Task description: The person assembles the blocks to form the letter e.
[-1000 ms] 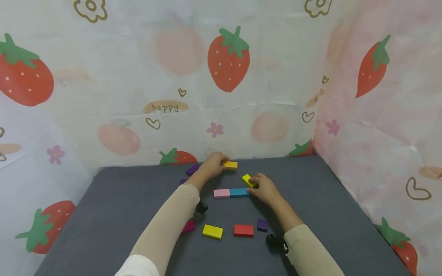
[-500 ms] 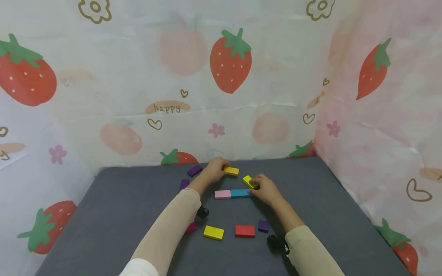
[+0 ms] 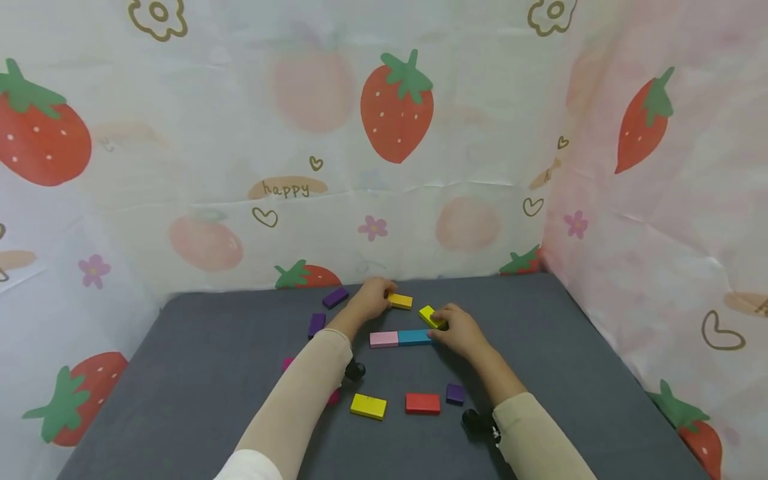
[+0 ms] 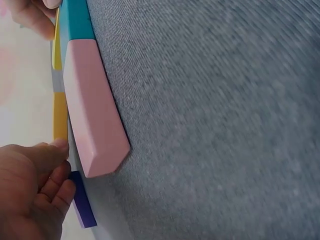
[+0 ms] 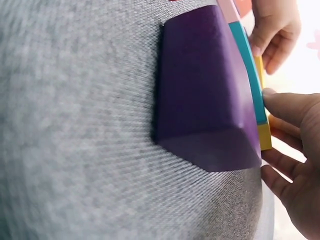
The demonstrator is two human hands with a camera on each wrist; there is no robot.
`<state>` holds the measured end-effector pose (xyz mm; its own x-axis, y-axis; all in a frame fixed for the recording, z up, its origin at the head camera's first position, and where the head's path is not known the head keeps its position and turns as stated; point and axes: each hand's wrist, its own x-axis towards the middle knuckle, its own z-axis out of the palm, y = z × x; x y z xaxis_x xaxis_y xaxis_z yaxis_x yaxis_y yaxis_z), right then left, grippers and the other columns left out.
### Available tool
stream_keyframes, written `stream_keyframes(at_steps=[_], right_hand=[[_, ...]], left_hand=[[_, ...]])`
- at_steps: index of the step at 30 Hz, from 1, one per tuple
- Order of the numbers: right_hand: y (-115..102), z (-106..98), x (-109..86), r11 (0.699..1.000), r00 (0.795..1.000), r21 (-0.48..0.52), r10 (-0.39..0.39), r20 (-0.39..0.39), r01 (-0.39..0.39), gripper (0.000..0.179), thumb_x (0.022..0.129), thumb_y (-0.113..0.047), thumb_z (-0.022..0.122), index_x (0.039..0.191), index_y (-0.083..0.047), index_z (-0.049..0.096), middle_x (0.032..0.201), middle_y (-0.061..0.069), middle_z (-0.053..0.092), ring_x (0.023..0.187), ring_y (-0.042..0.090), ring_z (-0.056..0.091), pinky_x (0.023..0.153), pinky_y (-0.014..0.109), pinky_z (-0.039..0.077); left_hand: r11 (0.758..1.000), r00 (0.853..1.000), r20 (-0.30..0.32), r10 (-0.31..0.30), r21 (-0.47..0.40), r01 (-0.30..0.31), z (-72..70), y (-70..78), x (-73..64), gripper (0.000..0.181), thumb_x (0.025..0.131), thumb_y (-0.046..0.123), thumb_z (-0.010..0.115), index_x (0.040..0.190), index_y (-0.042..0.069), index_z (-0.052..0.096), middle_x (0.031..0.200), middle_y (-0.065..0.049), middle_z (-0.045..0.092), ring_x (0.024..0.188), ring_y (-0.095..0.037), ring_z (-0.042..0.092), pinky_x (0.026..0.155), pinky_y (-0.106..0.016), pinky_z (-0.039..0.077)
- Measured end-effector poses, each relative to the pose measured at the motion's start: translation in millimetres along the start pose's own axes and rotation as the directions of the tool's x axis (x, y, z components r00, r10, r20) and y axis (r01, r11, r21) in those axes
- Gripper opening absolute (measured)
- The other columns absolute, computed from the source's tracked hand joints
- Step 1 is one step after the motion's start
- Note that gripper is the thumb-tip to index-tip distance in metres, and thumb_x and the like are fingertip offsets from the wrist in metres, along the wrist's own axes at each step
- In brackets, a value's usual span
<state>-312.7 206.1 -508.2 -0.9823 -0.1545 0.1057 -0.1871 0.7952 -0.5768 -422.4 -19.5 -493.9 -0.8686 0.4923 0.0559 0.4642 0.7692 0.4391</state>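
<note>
Orange block [image 3: 401, 302], long axis sideways, in left hand [image 3: 372, 298]; yellow block [image 3: 429, 315] in right hand [image 3: 461, 331].

The word "happy" stands on a tan oval [image 3: 288, 187] printed on the backdrop [image 3: 492, 87]. Lettering on a smaller tan patch [image 3: 545, 175] near the corner is unclear

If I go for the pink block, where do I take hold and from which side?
Pinch the pink block across its two long sides, toward its left end, coming from above. It lies flat on the gray surface, its right end meeting the blue block, so that end likely offers no hold; the left end is free.
</note>
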Motion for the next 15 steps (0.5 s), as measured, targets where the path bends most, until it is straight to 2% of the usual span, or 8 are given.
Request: stream_keyframes(at_steps=[1, 3, 5, 7, 10, 15], right_hand=[[-0.2, 0.1, -0.3, 1.0, 1.0, -0.001, -0.004, -0.002, 0.004, 0.041, 0.09, -0.022, 0.081, 0.126, -0.004, 0.071, 0.123, 0.01, 0.063, 0.115, 0.033, 0.062, 0.097, 0.051, 0.052], [-0.4, 0.3, -0.3, 1.0, 1.0, -0.001, -0.007, -0.003, 0.007, 0.041, 0.09, -0.022, 0.081, 0.126, -0.004, 0.071, 0.122, 0.01, 0.063, 0.114, 0.033, 0.062, 0.096, 0.051, 0.052], [-0.4, 0.3, -0.5, 1.0, 1.0, 0.005, -0.002, -0.004, 0.002, 0.041, 0.09, -0.022, 0.081, 0.125, -0.004, 0.071, 0.121, 0.009, 0.063, 0.113, 0.032, 0.062, 0.096, 0.05, 0.052], [0.3, 0.6, -0.2, 1.0, 1.0, 0.006, 0.0, -0.005, 0.0, 0.04, 0.09, -0.021, 0.08, 0.125, -0.004, 0.071, 0.12, 0.009, 0.063, 0.112, 0.031, 0.062, 0.095, 0.05, 0.052], [0.9, 0.5, -0.2, 1.0, 1.0, 0.009, 0.002, -0.002, -0.002, 0.04, 0.09, -0.022, 0.081, 0.125, -0.004, 0.071, 0.12, 0.009, 0.063, 0.112, 0.031, 0.062, 0.095, 0.049, 0.052], [0.8, 0.3, 0.6, 1.0, 1.0, 0.012, 0.003, -0.004, -0.003, 0.04, 0.09, -0.023, 0.08, 0.125, -0.005, 0.071, 0.123, 0.009, 0.063, 0.113, 0.031, 0.062, 0.096, 0.049, 0.052]], left_hand=[[1.0, 1.0, -0.005, 0.005, 0.005, -0.005, 0.8, 0.1, 0.4, 0.006, 0.093, 0.002, 0.07, 0.099, 0.003, 0.067, 0.09, -0.007, 0.059, 0.086, -0.02, 0.051, 0.08, -0.034, 0.046], [1.0, 1.0, -0.012, 0.014, 0.025, -0.014, 2.8, 0.2, 1.5, 0.008, 0.093, 0.001, 0.071, 0.09, 0.003, 0.063, 0.085, -0.007, 0.055, 0.082, -0.02, 0.048, 0.076, -0.034, 0.042], [0.999, 1.0, -0.017, 0.014, 0.037, -0.013, 4.8, 1.2, 2.4, 0.007, 0.092, 0.002, 0.071, 0.091, 0.003, 0.064, 0.086, -0.007, 0.056, 0.083, -0.02, 0.049, 0.077, -0.034, 0.043], [0.999, 1.0, -0.017, -0.001, 0.032, 0.001, 6.8, 2.8, 3.0, 0.008, 0.092, 0.002, 0.072, 0.099, 0.004, 0.069, 0.092, -0.007, 0.062, 0.087, -0.021, 0.052, 0.083, -0.035, 0.048], [0.999, 1.0, -0.007, -0.025, 0.023, 0.025, 9.3, 5.4, 3.6, 0.025, 0.092, 0.003, 0.072, 0.117, 0.005, 0.073, 0.109, -0.009, 0.07, 0.098, -0.023, 0.059, 0.095, -0.039, 0.052], [0.999, 0.999, 0.0, -0.053, 0.008, 0.053, 10.5, 9.5, 3.8, 0.037, 0.094, 0.004, 0.07, 0.132, 0.005, 0.069, 0.126, -0.012, 0.069, 0.115, -0.025, 0.063, 0.105, -0.042, 0.05]])
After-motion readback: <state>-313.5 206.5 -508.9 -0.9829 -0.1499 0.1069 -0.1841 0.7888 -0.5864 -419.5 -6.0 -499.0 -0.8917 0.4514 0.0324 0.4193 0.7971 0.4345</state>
